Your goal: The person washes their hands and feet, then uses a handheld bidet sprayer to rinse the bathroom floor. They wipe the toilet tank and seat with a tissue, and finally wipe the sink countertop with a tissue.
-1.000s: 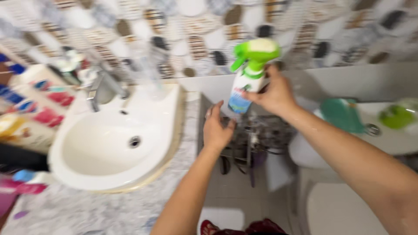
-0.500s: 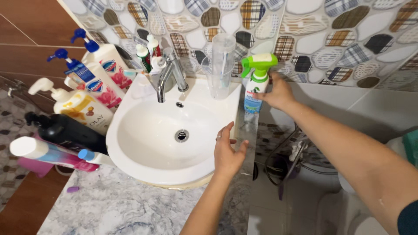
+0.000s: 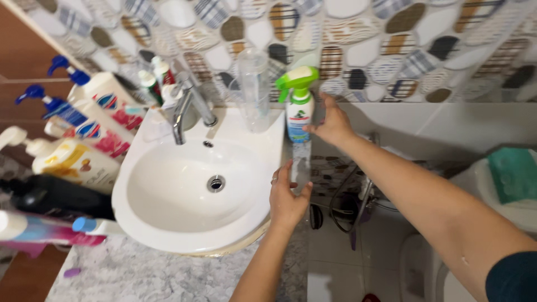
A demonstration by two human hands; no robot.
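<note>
A white spray bottle [image 3: 299, 112] with a green trigger head stands upright on the narrow marble strip just right of the white sink [image 3: 168, 223], against the patterned wall. My right hand [image 3: 334, 124] is right beside it, fingers spread, the thumb touching or almost touching the bottle's side. My left hand [image 3: 287, 197] hovers lower, at the sink's right rim, fingers apart and holding nothing; a ring shows on one finger.
A chrome tap [image 3: 187, 109] and a tall clear cup [image 3: 254, 89] stand behind the basin. Several pump bottles [image 3: 84, 131] and tubes crowd the left side. A marble counter [image 3: 145, 274] lies in front. To the right are a hose [image 3: 358, 196] and a toilet with a green pack [image 3: 512, 173].
The view settled and shifted slightly right. My right hand set the spray bottle down by the sink and loosened its grip. My left hand stayed near the sink's right rim.
</note>
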